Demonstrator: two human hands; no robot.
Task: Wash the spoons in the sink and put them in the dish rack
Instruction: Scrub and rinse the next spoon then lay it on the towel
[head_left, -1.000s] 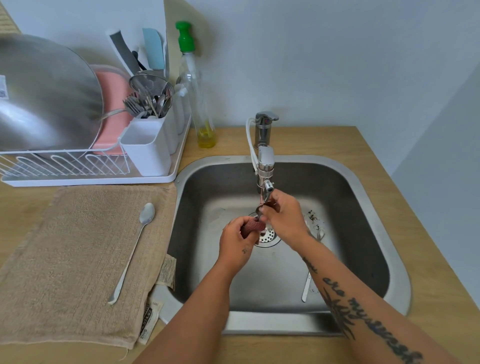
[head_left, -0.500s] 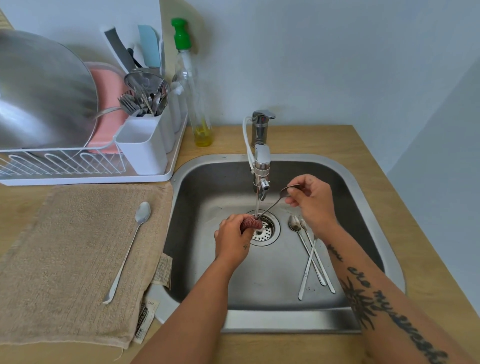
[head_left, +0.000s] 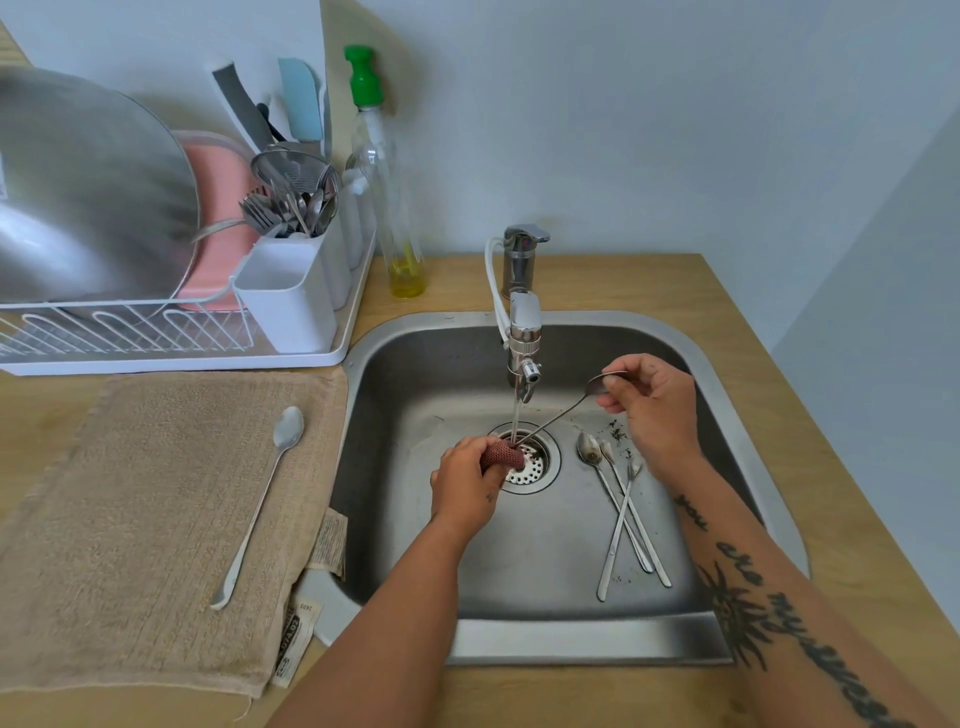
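My right hand (head_left: 655, 410) pinches the bowl of a long steel spoon (head_left: 563, 414) over the sink (head_left: 753, 436). The spoon slants down to the left, and its handle end is wrapped in a reddish scrub cloth (head_left: 503, 455) that my left hand (head_left: 464, 486) grips above the drain. Water runs from the tap (head_left: 523, 332) onto the cloth. Three dirty spoons (head_left: 621, 506) lie crossed on the sink floor to the right of the drain. One clean spoon (head_left: 260, 501) rests on the beige towel (head_left: 130, 519). The white dish rack (head_left: 182, 358) stands at the back left.
The rack holds a big steel lid (head_left: 78, 192), a pink board and a white cutlery holder (head_left: 291, 296) full of utensils. A soap bottle with a green cap (head_left: 387, 187) stands beside it. Dark crumbs lie on the sink floor near my right hand.
My right hand moved right and up from the cloth, drawing the spoon out so its handle slides through the cloth. The three spoons on the sink floor came into sight.
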